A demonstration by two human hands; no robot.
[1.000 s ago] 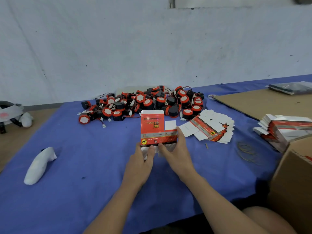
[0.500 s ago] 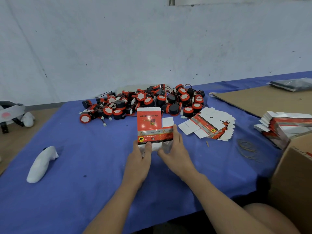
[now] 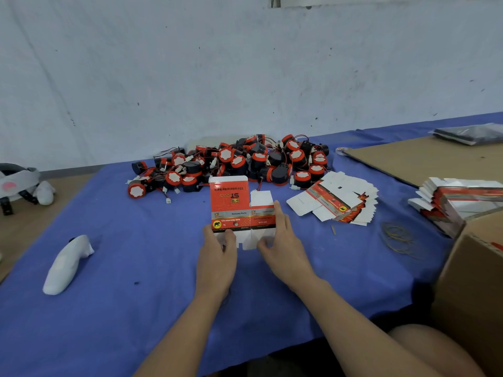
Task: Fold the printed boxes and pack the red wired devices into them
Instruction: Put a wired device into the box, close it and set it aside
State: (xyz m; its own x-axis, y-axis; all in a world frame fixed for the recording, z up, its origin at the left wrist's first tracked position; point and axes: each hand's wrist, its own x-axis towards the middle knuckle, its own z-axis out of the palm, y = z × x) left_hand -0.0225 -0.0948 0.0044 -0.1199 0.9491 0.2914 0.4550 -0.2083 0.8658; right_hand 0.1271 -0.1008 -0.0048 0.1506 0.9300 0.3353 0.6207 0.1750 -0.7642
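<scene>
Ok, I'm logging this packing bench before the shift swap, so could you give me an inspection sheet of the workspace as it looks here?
Surface: blue cloth over the table.
Job's things: printed box not yet folded, flaps open; red wired devices piled behind it; flat boxes fanned at right; second stack further right.
Clutter: white moulded object at left; rubber bands at right; cardboard carton at right edge.
Hands: left hand and right hand both grip the printed box's lower part.
Cables: thin wires tangled through the device pile.
Surroundings: white wall behind; cardboard sheet far right.
</scene>
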